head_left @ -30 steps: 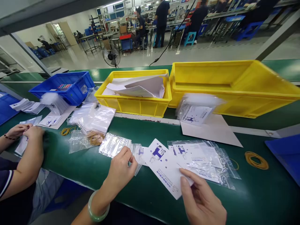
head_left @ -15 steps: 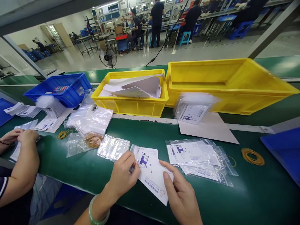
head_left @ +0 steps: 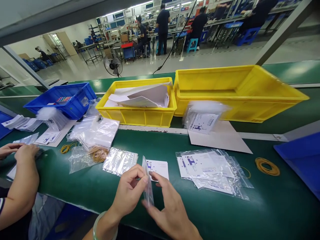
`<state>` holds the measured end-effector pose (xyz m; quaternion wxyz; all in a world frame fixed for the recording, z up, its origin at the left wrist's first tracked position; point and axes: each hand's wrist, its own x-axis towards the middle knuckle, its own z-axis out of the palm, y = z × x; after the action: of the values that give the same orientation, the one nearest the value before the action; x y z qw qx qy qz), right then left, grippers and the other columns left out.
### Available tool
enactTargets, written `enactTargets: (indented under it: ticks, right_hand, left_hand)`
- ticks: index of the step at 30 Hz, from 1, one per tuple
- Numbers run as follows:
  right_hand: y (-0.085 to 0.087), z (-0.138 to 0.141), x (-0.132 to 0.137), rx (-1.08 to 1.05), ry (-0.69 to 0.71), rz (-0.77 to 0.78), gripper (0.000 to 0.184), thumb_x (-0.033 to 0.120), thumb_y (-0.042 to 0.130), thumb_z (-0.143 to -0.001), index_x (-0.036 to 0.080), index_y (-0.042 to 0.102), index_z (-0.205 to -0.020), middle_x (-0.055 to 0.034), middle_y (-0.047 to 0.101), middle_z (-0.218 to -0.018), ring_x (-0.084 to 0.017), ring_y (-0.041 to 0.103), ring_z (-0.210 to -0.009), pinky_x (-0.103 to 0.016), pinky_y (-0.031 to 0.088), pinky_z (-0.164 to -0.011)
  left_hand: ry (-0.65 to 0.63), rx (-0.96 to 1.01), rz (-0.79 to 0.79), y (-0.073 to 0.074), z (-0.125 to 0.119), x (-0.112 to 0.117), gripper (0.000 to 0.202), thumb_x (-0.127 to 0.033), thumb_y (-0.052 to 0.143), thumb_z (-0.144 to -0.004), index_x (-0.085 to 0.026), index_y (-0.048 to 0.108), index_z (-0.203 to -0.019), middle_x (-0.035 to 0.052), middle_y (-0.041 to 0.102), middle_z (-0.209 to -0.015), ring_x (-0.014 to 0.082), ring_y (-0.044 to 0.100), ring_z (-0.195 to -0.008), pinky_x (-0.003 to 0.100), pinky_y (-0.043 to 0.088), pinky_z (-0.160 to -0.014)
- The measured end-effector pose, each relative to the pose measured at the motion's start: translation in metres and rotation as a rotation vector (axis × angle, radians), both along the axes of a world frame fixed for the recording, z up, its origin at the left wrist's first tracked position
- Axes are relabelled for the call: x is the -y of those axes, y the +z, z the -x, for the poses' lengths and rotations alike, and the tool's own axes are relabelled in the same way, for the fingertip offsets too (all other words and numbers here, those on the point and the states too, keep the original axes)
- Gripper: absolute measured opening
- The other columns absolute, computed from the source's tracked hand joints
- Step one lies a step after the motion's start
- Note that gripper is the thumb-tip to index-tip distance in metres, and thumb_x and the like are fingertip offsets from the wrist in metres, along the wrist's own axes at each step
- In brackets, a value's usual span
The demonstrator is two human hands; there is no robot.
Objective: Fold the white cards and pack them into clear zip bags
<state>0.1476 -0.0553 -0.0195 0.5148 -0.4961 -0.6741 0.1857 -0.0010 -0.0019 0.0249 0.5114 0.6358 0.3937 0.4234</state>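
My left hand [head_left: 132, 188] is closed, thumb and fingers pinching a clear plastic bag [head_left: 149, 193] that stands nearly edge-on. A pale sheet seems to be inside it, though the angle hides its print. My right hand [head_left: 168, 203] is at the bag's right side with thumb and fingers spread apart, the fingertips close to or touching it. Behind the bag, a white printed card [head_left: 160, 168] lies on the green table. Left of the card is a stack of clear bags [head_left: 120, 161]. Bagged printed cards [head_left: 207, 168] lie in a pile to the right.
Yellow bins [head_left: 136, 115] and a blue bin [head_left: 72, 108] line the back. Rubber bands [head_left: 267, 166] lie at right. Bagged cards [head_left: 203, 121] stand on a white board [head_left: 222, 138]. A co-worker's hands [head_left: 26, 151] are at far left.
The printed card that faced up between my hands is now out of sight, and the bag is turned edge-on. My right hand has moved left and its fingers have spread.
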Motion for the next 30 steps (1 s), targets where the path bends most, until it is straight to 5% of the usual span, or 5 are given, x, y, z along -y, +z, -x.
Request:
enactTargets:
  ticks: [4,8,11,14,30]
  right_hand:
    - [0.005,-0.007,-0.005,-0.134,-0.024,0.045,0.018,0.011,0.05,-0.096,0.021,0.064,-0.102,-0.0031,0.074,-0.083,-0.017,0.071,-0.07,-0.024,0.056,-0.064]
    - [0.012,-0.02,-0.004,-0.21,0.01,0.112,0.019,0.017,0.051,-0.096,0.021,0.066,-0.086,-0.0014,0.071,-0.072,-0.016,0.07,-0.063,-0.022,0.053,-0.057]
    - [0.012,-0.024,-0.003,-0.262,0.079,0.135,0.021,0.018,0.051,-0.096,0.021,0.069,-0.085,-0.0016,0.074,-0.076,-0.016,0.072,-0.068,-0.022,0.055,-0.064]
    - [0.012,-0.026,-0.002,-0.28,0.136,0.149,0.021,0.018,0.052,-0.094,0.02,0.071,-0.085,-0.0018,0.075,-0.074,-0.015,0.071,-0.064,-0.023,0.053,-0.062]
    - [0.02,-0.031,-0.002,-0.3,0.194,0.322,0.022,0.021,0.056,-0.084,0.02,0.069,-0.066,0.001,0.067,-0.058,-0.014,0.06,-0.05,-0.023,0.046,-0.052]
  left_hand:
    - [0.062,-0.166,-0.181,-0.005,0.006,-0.001,0.008,-0.018,0.06,-0.09,-0.021,0.067,-0.09,0.0045,0.062,-0.091,0.0176,0.062,-0.089,0.029,0.053,-0.079]
    - [0.101,-0.255,-0.231,-0.008,0.017,-0.009,0.048,-0.016,0.072,-0.08,-0.026,0.058,-0.126,0.0069,0.062,-0.114,0.0204,0.06,-0.103,0.032,0.051,-0.09]
    - [-0.12,-0.255,-0.157,-0.004,0.018,-0.014,0.01,-0.018,0.067,-0.086,-0.022,0.069,-0.096,0.0019,0.066,-0.082,0.015,0.062,-0.076,0.025,0.05,-0.07]
    - [-0.225,-0.28,-0.18,0.002,0.014,-0.016,0.015,-0.019,0.063,-0.089,-0.019,0.067,-0.075,0.0011,0.063,-0.067,0.0135,0.058,-0.064,0.024,0.045,-0.059]
    - [-0.401,-0.332,-0.201,0.003,-0.003,-0.013,0.018,-0.018,0.059,-0.091,-0.019,0.066,-0.074,0.0022,0.065,-0.066,0.0137,0.059,-0.06,0.024,0.046,-0.056]
